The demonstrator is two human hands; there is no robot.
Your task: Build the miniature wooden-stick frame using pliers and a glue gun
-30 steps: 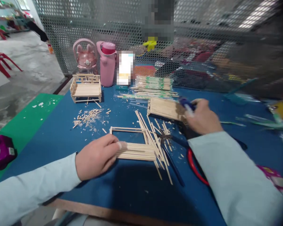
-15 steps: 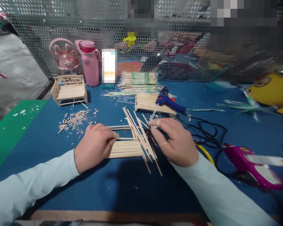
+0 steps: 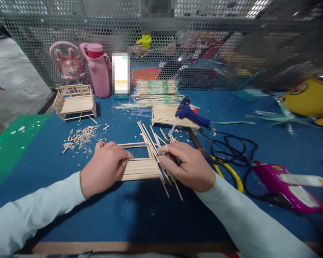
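Note:
My left hand (image 3: 103,168) is closed, with thumb and fingers pressed on the left part of a small frame of thin wooden sticks (image 3: 141,169). The frame lies flat; its near part is a row of sticks glued side by side, its far part an open rectangle. A loose bunch of wooden sticks (image 3: 150,139) lies slantwise across the frame's right end. Over that bunch is my right hand (image 3: 188,165), thumb and forefinger pinched at a wooden stick. Its other fingers are partly hidden. Behind it, a blue glue gun (image 3: 192,114) rests against a stick panel (image 3: 164,116).
A finished stick bench (image 3: 75,104) and stick scraps (image 3: 80,138) lie left. Behind stand a pink bottle (image 3: 99,77), a phone (image 3: 121,73) and packed sticks (image 3: 156,87). Yellow-handled pliers (image 3: 233,172), black cable (image 3: 231,143) and a magenta tool (image 3: 282,182) lie right.
My right hand has moved left and slightly nearer, from the far right side of the loose sticks onto them. My left hand stays on the frame. The view has shifted slightly.

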